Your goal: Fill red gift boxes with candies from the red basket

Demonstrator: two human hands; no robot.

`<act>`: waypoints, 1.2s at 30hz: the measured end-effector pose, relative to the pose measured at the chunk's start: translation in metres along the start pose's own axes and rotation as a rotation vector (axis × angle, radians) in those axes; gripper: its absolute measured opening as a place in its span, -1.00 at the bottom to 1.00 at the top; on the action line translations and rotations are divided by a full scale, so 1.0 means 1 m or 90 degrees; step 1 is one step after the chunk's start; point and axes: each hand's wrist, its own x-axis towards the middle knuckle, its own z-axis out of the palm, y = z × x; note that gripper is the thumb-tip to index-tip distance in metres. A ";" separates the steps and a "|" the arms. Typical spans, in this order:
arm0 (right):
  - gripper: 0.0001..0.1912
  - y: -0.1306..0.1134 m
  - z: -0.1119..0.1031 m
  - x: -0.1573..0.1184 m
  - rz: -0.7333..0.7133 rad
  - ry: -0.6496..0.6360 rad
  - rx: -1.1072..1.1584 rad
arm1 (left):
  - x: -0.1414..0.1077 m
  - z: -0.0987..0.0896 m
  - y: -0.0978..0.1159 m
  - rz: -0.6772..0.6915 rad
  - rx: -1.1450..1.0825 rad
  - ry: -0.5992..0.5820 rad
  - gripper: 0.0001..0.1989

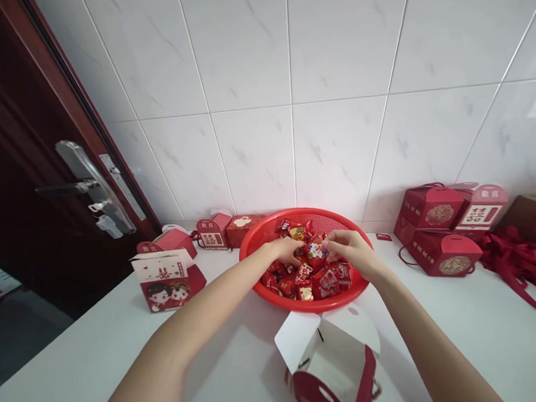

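Both hands reach into a red plastic basket (pixel 313 307) filled with candies in red and gold wrappers (pixel 303 273). My left hand (pixel 288 249) is among the candies at the basket's left, its fingertips hidden by wrappers. On the right, my right hand (pixel 350 251) has its fingers curled at a red candy packet with a white and blue print (pixel 316 251). Just in front of the basket stands a red and white gift box (pixel 328 368), its flaps spread and its white inside showing.
Closed red gift boxes stand at the left (pixel 212 230) and stacked at the right (pixel 446 256). A white-topped box with cartoon figures (pixel 167 284) is at the left. Dark red ribbons (pixel 525 269) lie far right. Behind is a tiled wall (pixel 256 159); a door handle (pixel 95 182) is at the left.
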 end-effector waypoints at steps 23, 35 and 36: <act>-0.72 0.004 -0.001 -0.001 -0.058 0.013 -0.066 | -0.012 -0.009 -0.015 0.060 -0.148 0.108 -0.89; -0.77 0.003 0.000 -0.002 -0.052 0.016 -0.090 | -0.016 -0.005 -0.023 0.004 -0.319 0.295 -0.62; -0.77 0.003 0.000 -0.001 -0.050 0.016 -0.091 | -0.015 -0.004 -0.024 0.005 -0.334 0.304 -0.62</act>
